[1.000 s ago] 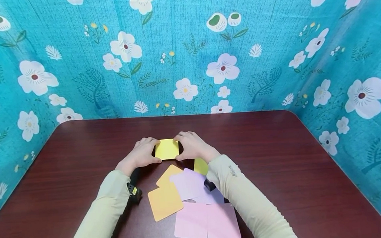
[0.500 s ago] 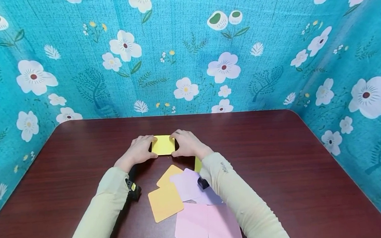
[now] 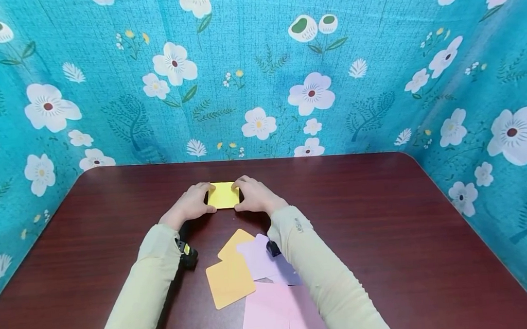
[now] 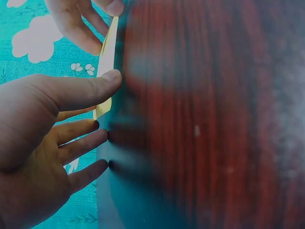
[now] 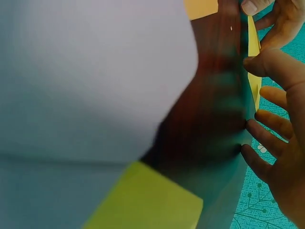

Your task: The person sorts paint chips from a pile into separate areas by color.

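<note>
A yellow card (image 3: 223, 195) lies between the two hands near the back of the table. My left hand (image 3: 193, 201) grips its left side, with the thumb on the near edge and the fingers at the far edge. On the opposite side, my right hand (image 3: 255, 194) holds it the same way. Seen from the left wrist, the card (image 4: 107, 57) looks thin and slightly bowed between thumb and fingers. A yellow-green card (image 5: 147, 200) shows in the right wrist view; the right arm hides it in the head view.
On the dark wooden table (image 3: 365, 218), orange cards (image 3: 231, 280), overlapping lilac cards (image 3: 255, 258) and two pink cards (image 3: 266, 309) lie between the forearms. The right sleeve covers part of the lilac and pink ones. A blue flowered cloth (image 3: 257, 82) hangs behind.
Both hands have moved away from the body and slightly left, carrying the yellow card toward the back edge. The yellow-green card has become hidden behind the right arm in the head view.
</note>
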`<state>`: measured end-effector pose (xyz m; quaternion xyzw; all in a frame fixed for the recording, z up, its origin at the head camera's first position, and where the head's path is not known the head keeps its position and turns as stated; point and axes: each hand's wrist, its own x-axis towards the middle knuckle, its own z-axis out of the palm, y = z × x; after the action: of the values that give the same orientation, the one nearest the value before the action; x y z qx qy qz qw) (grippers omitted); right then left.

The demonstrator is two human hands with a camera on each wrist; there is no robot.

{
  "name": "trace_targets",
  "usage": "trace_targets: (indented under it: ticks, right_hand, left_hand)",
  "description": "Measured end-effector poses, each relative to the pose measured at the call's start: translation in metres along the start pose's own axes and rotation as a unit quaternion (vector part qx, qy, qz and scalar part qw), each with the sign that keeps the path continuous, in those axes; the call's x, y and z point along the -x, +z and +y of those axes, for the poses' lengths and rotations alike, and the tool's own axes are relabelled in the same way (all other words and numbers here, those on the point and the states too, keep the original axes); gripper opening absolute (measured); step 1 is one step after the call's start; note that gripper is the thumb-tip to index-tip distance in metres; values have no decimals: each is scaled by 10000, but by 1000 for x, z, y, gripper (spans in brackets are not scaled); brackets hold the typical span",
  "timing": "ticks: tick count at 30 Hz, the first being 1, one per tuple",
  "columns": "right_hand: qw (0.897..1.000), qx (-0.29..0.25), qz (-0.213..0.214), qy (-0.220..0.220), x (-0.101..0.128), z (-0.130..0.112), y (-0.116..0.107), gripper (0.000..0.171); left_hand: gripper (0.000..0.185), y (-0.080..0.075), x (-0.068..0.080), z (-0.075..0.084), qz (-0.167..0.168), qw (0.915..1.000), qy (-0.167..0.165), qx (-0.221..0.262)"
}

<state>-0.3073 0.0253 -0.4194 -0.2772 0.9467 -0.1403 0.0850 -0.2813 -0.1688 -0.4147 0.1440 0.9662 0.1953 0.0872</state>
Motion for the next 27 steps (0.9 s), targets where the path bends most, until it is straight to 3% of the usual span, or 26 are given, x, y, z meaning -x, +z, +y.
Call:
trace_targets:
  ticks: [11,27]
  right_hand:
    - [9993,93,-247,260,-9,-9,-7,53]
    - [9989,188,-288,333,-18,-8,-8,50]
  left_hand:
    - [63,-8,-6,-11,-187,9986,58,498]
    - [63,-3,-14,-17,-13,9964,-172,827]
